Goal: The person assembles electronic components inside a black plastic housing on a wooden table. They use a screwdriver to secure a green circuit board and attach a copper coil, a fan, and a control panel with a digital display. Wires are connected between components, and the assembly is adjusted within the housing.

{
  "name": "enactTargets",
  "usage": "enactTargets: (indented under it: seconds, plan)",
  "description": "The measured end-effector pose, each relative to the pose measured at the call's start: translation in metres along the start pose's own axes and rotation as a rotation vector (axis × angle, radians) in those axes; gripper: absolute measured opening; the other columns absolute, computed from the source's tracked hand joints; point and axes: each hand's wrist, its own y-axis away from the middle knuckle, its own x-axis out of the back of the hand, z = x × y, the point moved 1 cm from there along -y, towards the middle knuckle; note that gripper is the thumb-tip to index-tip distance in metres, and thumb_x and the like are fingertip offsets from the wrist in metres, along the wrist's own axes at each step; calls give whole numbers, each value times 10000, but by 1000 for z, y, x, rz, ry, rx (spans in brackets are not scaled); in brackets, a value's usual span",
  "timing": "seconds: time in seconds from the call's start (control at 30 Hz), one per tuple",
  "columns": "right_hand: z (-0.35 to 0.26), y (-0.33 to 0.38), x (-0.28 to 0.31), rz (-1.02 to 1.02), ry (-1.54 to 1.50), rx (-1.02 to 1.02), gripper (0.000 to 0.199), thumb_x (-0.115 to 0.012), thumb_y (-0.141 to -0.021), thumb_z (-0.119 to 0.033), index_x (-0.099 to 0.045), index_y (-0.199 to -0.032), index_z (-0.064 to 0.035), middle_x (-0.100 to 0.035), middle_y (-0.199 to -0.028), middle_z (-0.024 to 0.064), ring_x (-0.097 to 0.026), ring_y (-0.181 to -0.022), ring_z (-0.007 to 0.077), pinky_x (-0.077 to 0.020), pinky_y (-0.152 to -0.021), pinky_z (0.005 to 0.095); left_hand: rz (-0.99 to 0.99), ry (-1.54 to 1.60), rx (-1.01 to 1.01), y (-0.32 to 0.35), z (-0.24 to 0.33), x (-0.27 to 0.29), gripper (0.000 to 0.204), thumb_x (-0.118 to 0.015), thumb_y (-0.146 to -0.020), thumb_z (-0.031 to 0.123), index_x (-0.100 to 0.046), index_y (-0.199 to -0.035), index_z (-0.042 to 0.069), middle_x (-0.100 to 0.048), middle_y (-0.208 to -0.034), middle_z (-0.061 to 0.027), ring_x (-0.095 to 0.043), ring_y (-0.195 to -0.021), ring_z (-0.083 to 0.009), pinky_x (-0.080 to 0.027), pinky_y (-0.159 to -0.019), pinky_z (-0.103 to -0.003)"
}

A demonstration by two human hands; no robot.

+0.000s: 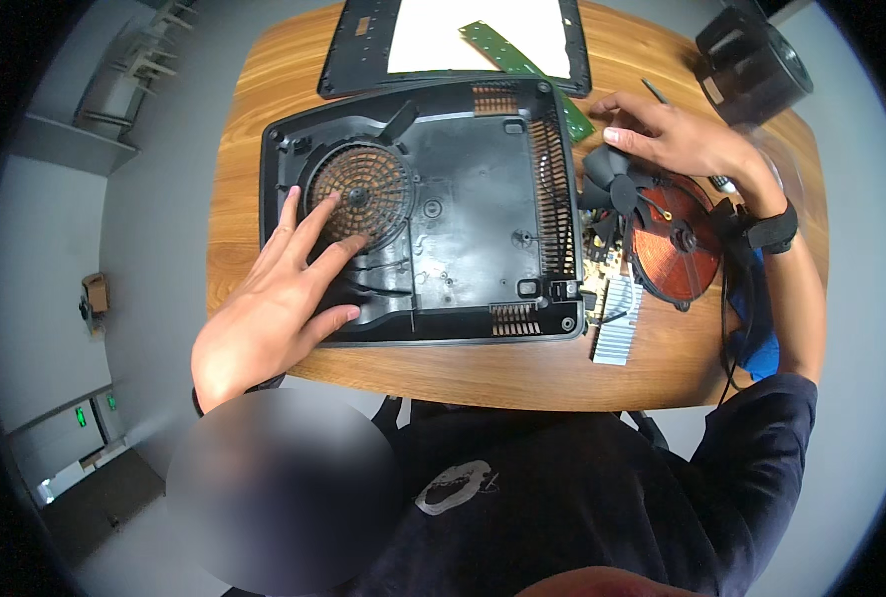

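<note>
The left hand point(269, 298) is lying spread, gripping nothing, over the black casing point(473, 214), which is stretching toward its two o'clock. Farther off, the right hand point(696, 141) is curling loosely, thumb and fingers apart, the black fan point(612, 182) sitting close at its eight o'clock.

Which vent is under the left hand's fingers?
The round vent at the left of the black casing; the other vents are straight strips along its rim.

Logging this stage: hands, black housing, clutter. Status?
Left hand open over round grille. Black housing on wooden table. Right hand by black fan, grip unclear. Copper coil crowding fan.
</note>
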Motion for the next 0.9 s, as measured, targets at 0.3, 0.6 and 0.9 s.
enactTargets:
  seconds: [0.3,0.6,0.9]
  plan:
    - [8,50,-3,-85,78,-14,921,-971,-752,-154,-489,-1531,-52,-701,-1284,167,-671,-1238,297,-537,-1079,389,22,-105,-362,-72,43,35,708,-761,-963,190,-469,-1599,85,-380,-1706,-218,-299,-1602,-460,-350,-1287,-559]
    - [15,51,-2,-92,214,-23,782,-988,-713,-240,-581,-1340,-12,-732,-1112,195,-700,-1082,364,-538,-900,452,208,-226,-633,-241,88,34,418,-659,-1024,137,-600,-1422,26,-668,-1356,-200,-648,-1258,-416,-543,-1062,-482]
    - [32,72,-4,-63,213,20,727,-900,-842,-434,-569,-1324,-1,-703,-1148,207,-673,-1076,400,-527,-909,478,-280,-348,-471,-341,117,20,373,-911,-834,117,-741,-1160,57,-806,-1100,-104,-764,-1020,-291,-597,-851,-414]
